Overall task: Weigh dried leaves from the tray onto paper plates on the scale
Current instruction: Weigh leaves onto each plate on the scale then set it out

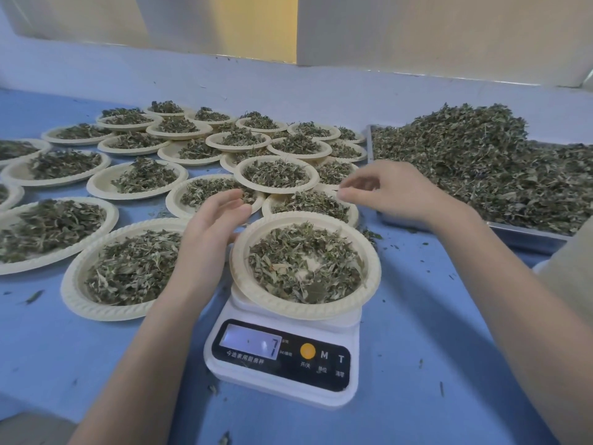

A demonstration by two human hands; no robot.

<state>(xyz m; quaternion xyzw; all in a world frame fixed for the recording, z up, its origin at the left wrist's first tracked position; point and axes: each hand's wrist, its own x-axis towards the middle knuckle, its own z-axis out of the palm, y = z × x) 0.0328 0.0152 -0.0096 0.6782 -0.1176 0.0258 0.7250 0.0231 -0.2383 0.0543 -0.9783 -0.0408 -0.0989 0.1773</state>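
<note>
A cream paper plate (256, 292) holding dried green leaves rests tilted on a white kitchen scale (282, 374) whose display shows 7. My left hand (211, 229) hovers just left of this plate, fingers apart, holding nothing. My right hand (394, 191) hangs above and behind the plate, fingers loosely curled and apart, with nothing seen in them. A metal tray (526, 234) at the right carries a big heap of dried leaves (475, 159).
Several filled paper plates (77, 297) cover the blue table (96, 354) to the left and behind the scale, some overlapping. Loose leaf bits lie scattered on the table. A white wall runs along the back.
</note>
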